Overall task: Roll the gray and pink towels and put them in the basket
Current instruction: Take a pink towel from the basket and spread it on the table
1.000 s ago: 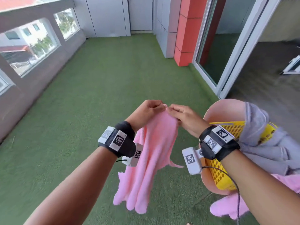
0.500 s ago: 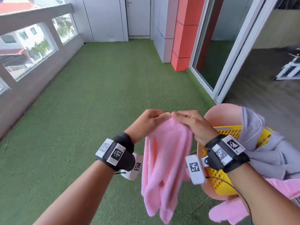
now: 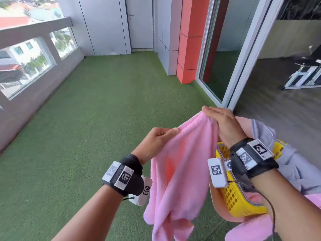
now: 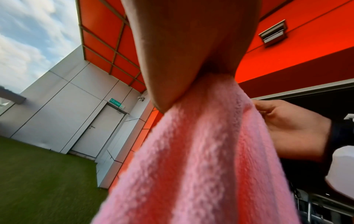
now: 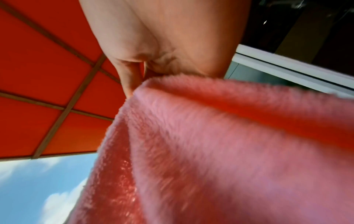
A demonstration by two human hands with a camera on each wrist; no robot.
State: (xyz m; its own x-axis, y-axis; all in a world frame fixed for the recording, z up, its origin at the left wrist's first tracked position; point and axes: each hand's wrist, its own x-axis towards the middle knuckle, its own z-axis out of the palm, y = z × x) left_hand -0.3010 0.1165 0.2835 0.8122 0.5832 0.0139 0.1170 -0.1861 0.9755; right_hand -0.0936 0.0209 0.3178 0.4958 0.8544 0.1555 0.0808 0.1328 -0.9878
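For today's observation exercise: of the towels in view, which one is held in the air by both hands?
The pink towel, pinched along its top edge by the left hand and right hand. The gray towel drapes over the yellow basket, unheld.

green turf floor (image 3: pixel 97 129) | gray walls (image 3: pixel 104 23) | red pillar (image 3: pixel 189 40) (daylight)

Pink towel (image 3: pixel 180 164) fluffy cloth; basket (image 3: pixel 231 199) glossy perforated plastic.
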